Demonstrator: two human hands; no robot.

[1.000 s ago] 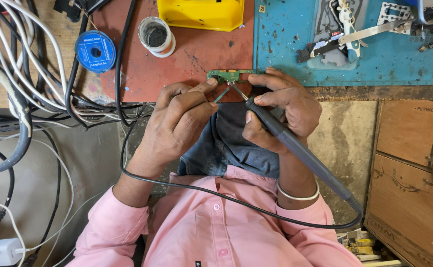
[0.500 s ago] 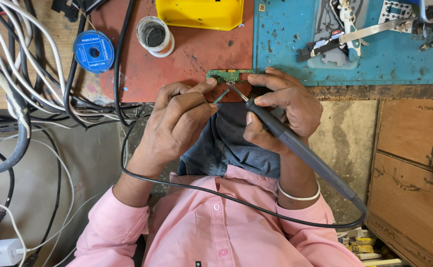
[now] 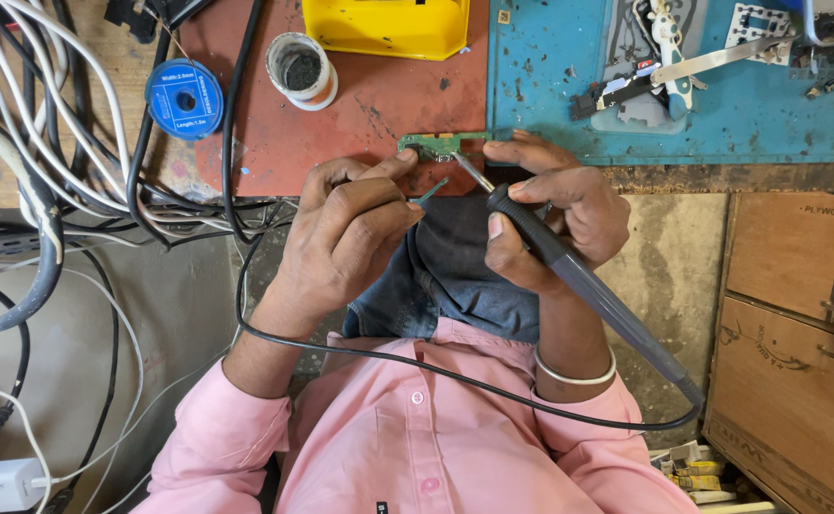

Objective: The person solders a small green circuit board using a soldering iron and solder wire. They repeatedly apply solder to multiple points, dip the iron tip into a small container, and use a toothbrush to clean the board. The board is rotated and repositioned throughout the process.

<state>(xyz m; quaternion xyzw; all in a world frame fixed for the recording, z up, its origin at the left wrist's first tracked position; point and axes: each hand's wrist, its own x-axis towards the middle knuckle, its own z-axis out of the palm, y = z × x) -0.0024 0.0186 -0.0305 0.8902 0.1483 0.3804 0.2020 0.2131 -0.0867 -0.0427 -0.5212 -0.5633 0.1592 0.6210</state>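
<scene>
The right hand (image 3: 564, 214) is closed around a dark soldering iron (image 3: 588, 286), held like a pen, thumb and fingers wrapped on the grip. Its metal tip (image 3: 474, 173) points up and left and ends at or just beside the lower edge of a small green circuit board (image 3: 441, 145); whether tip and board actually touch is too fine to tell. The board lies at the near edge of the red mat (image 3: 379, 105), just left of the blue mat (image 3: 721, 105). The right forefinger lies along the board's right end and covers it.

The left hand (image 3: 345, 233) is curled, thumb and fingers pinched on a thin greenish strip (image 3: 431, 192) that sticks out toward the iron's tip; what it is cannot be made out, and most of it is hidden inside the fingers. The left forefinger reaches to the board's left end.

The iron's black cord (image 3: 455, 376) loops across the pink shirt (image 3: 417, 438) and its far end is lost among the cables (image 3: 65, 162) at left. Behind the hands sit a blue spool (image 3: 185, 99), a small round tin (image 3: 302, 70) and a yellow tray (image 3: 388, 27), cut off by the top edge.
</scene>
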